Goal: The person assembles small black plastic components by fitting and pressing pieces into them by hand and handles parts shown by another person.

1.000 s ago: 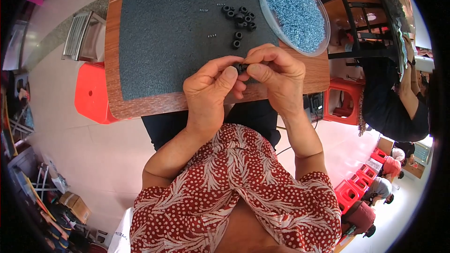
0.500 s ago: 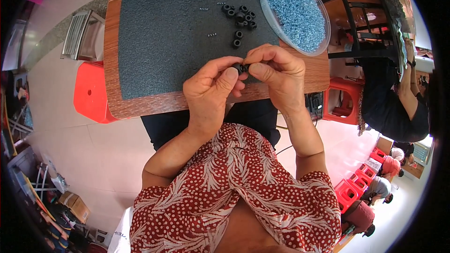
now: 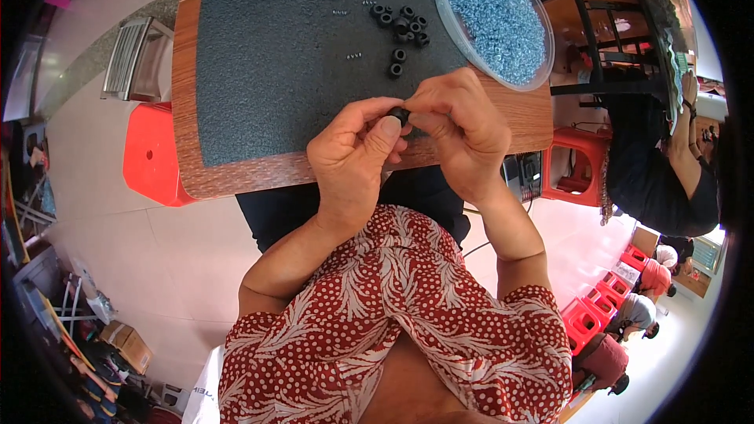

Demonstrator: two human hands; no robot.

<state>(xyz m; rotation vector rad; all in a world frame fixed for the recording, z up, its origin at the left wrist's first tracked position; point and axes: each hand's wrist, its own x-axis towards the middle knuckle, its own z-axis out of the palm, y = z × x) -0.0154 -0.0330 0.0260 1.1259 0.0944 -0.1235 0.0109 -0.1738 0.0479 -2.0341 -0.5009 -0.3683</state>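
Observation:
Over the near edge of the mat, my left hand [image 3: 351, 151] pinches a small black ring-shaped part [image 3: 399, 115] between thumb and fingers. My right hand [image 3: 469, 132] is closed against its right side, thumb and index fingertips pressed together. Whatever those right fingertips hold is hidden. Beyond the hands, two similar black parts [image 3: 397, 63] lie one behind the other, with a cluster of several more black parts [image 3: 402, 27] farther off. Tiny clear pieces [image 3: 354, 56] sit in short rows left of them.
The dark textured mat [image 3: 267, 71] covers most of the wooden table [image 3: 185, 110]. A round clear tub [image 3: 550, 71] full of small bluish pieces stands at the far right. Red stools [image 3: 153, 153] flank the table; another person's arm [image 3: 682, 145] shows on the right.
My right hand has rolled inward, its knuckles higher and its fingertips closer to the left. The black piece seen at its fingertips before is now covered. My left hand has barely moved.

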